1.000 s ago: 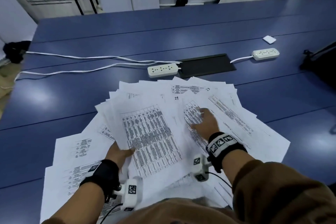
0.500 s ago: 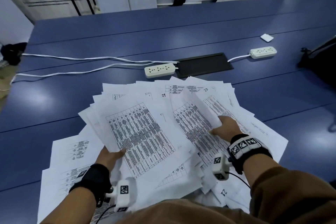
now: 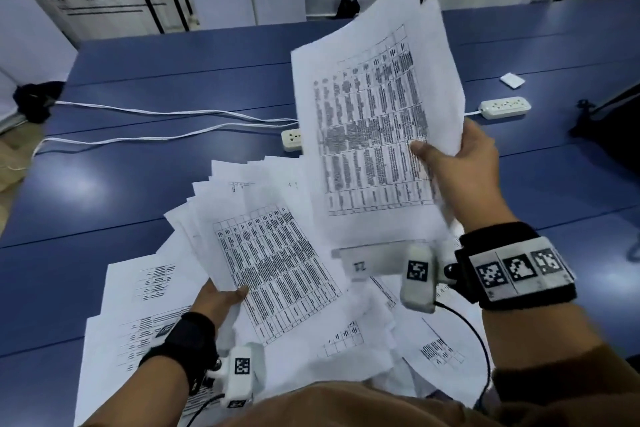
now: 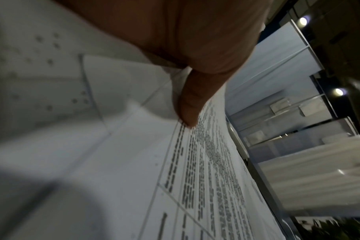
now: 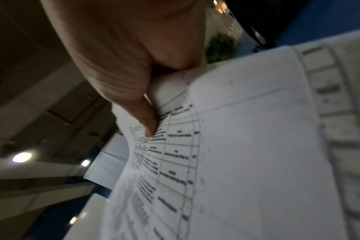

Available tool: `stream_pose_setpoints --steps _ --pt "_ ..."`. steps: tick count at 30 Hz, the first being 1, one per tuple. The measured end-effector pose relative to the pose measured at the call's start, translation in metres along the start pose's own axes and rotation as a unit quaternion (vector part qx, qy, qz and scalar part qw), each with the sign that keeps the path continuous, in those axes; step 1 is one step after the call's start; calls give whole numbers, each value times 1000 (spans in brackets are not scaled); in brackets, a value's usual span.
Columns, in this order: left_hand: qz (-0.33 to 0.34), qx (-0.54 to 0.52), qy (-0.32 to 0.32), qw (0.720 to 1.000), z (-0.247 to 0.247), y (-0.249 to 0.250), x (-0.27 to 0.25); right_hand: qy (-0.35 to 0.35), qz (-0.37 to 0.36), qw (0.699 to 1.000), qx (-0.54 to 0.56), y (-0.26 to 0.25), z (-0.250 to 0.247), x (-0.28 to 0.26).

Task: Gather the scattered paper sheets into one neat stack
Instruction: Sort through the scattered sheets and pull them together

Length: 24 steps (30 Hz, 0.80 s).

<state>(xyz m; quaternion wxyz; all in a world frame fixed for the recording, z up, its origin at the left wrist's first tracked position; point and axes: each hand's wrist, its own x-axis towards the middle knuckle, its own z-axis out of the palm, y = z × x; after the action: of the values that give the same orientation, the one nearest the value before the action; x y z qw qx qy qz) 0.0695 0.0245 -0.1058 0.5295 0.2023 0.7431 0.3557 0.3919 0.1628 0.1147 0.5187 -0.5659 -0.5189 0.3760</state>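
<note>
Over on my left, loose white printed paper sheets (image 3: 114, 291) lie flat on the blue tabletop (image 3: 104, 191), overlapping and skewed. My left hand (image 3: 218, 298) has its thumb on top of a fanned bundle of table-printed sheets (image 3: 273, 267) at its near left edge, fingers hidden underneath; the left wrist view shows the thumb (image 4: 191, 105) pressing the top page, so I call that a pinch. These sheets are light and floppy, and the fan is already sliding apart, so I'd judge a grip at one edge won't keep them square.

Centre now: more crumpled, overlapping white pages (image 3: 346, 340) sit low in front of me, one curled at the edge. Soft stuff, easy to crease, so better to scoop from under than to drag.

To the right, my right hand (image 3: 464, 166) holds a raised clutch of white printed pages (image 3: 374, 121) up off the table, tilted, thumb across the printed face near the right edge. The right wrist view shows the thumb (image 5: 146, 116) bending the paper where it pinches. The tops flop free and splay; held from one side they'll twist. I reckon a hold midway down a long edge, then tapping the bottom edges on the table, should align them.

Behind, two white power strips (image 3: 504, 107) and their white cables (image 3: 166, 113) lie well apart from the pile.
</note>
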Motion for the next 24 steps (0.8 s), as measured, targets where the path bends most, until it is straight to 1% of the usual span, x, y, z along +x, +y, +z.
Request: stream_pose_setpoints --steps 2,4,6,9,11,13,14,15,16,17,18,20,21,22,23,24 --pt "2 -8 -8 1000 5 1 -3 -21 32 999 4 16 12 -7" --pt "9 -34 -12 999 10 7 -9 -63 95 993 -15 44 27 -17" --pt "16 -58 -19 998 12 14 -14 -108 161 980 -53 71 41 -35" --pt "2 -106 -56 993 12 26 -23 -202 219 943 -150 105 59 -64" --pt "-11 -117 -73 990 11 28 -26 -265 233 914 -199 122 68 -80" --pt "5 -75 -91 993 12 25 -26 -328 249 886 -213 131 76 -92" --pt "24 -50 -82 995 11 23 -26 -357 255 871 -219 133 80 -96" --pt "27 -28 -72 997 12 20 -24 -379 264 859 -220 135 82 -97" --pt "24 -20 -54 998 11 19 -22 -388 270 855 -214 135 84 -97" --pt "15 -20 -43 999 10 18 -20 -377 276 861 -200 136 83 -93" --pt "13 -16 -33 999 7 17 -17 -345 272 879 -183 140 81 -88" --pt "6 -7 -16 1000 0 15 -9 -249 265 914 -182 151 65 -71" --pt "4 -7 1 1000 -5 13 -5 -203 251 922 -214 158 52 -61" --pt "6 -12 13 1000 -8 14 -4 -161 237 922 -261 165 37 -52" --pt "5 -15 31 999 -12 14 -2 -122 232 913 -312 168 21 -44" --pt "7 -23 44 999 -17 13 -2 -88 235 898 -362 173 4 -36"
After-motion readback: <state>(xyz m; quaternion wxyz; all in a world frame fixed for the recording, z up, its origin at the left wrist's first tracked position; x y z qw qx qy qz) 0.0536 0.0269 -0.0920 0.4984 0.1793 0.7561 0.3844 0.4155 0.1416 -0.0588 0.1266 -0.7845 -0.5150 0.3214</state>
